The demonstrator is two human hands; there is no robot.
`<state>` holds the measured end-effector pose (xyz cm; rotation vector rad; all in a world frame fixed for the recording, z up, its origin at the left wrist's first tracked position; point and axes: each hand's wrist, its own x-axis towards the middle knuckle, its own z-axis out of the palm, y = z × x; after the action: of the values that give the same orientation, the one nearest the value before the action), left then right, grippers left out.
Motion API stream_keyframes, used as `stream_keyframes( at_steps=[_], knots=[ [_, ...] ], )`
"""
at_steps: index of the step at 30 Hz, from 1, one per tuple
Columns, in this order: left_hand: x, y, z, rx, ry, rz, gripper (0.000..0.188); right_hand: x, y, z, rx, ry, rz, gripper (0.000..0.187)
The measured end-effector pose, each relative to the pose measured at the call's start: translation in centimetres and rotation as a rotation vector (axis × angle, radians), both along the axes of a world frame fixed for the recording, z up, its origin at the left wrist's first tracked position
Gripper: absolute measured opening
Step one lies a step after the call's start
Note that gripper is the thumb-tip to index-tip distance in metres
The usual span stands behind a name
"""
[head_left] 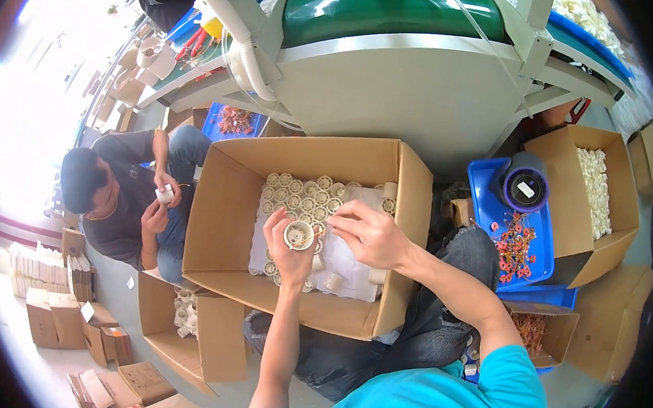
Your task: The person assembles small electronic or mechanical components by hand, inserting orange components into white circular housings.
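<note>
Over an open cardboard box (219, 217), my left hand (287, 259) is wrapped round a white cup-shaped plastic housing (299, 236), its hollow side facing up. A short reddish wire end (317, 234) shows at the housing's right edge. Just to the right, my right hand (373, 237) is closed in a pinch, fingertips near the housing; whatever lies between them is too small to make out. Below both hands, several similar white round housings (285, 193) stand packed in rows on white paper (349, 268) inside the box, with a few lying on their sides.
On the right, a blue tray (482, 186) holds a dark round object (525, 188) and red-ended wires (516, 247). Beyond is a carton of white pieces (594, 192). A co-worker (120, 193) sits at left, handling a white part. A green conveyor belt (388, 8) stands ahead.
</note>
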<state>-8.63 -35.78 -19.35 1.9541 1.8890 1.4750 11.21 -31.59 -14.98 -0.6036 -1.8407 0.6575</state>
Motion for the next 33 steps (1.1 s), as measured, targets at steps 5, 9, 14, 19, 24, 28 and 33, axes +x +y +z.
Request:
stream_keyframes(
  at_steps=[5, 9, 14, 19, 24, 28, 33],
  knots=[
    [0.5, 0.2, 0.6, 0.034, 0.017, 0.071, 0.046, -0.1, 0.2, -0.3, 0.004, 0.006, -0.04, 0.02],
    [0.3, 0.2, 0.4, 0.063, 0.095, 0.096, 0.046, -0.5, 0.1, -0.7, 0.042, -0.019, -0.05, 0.022],
    [0.5, -0.1, 0.1, 0.082, 0.084, 0.105, 0.047, -0.8, -0.3, -0.9, 0.046, -0.039, -0.044, 0.022],
    [0.5, -0.1, -0.1, 0.096, 0.087, 0.078, 0.05, -1.0, -0.6, -1.2, 0.057, -0.071, -0.054, 0.022],
    [0.3, -0.2, -0.4, 0.093, 0.083, 0.053, 0.05, -1.3, -0.6, -1.3, 0.05, -0.08, -0.029, 0.02],
    [0.8, -0.4, -0.6, 0.061, 0.124, 0.002, 0.048, -2.0, -0.8, -2.0, -0.034, -0.05, -0.011, 0.017],
    [1.8, -0.3, -1.3, 0.044, 0.231, -0.084, 0.045, -2.9, -0.6, -2.1, 0.005, -0.109, -0.049, 0.014]
  ],
)
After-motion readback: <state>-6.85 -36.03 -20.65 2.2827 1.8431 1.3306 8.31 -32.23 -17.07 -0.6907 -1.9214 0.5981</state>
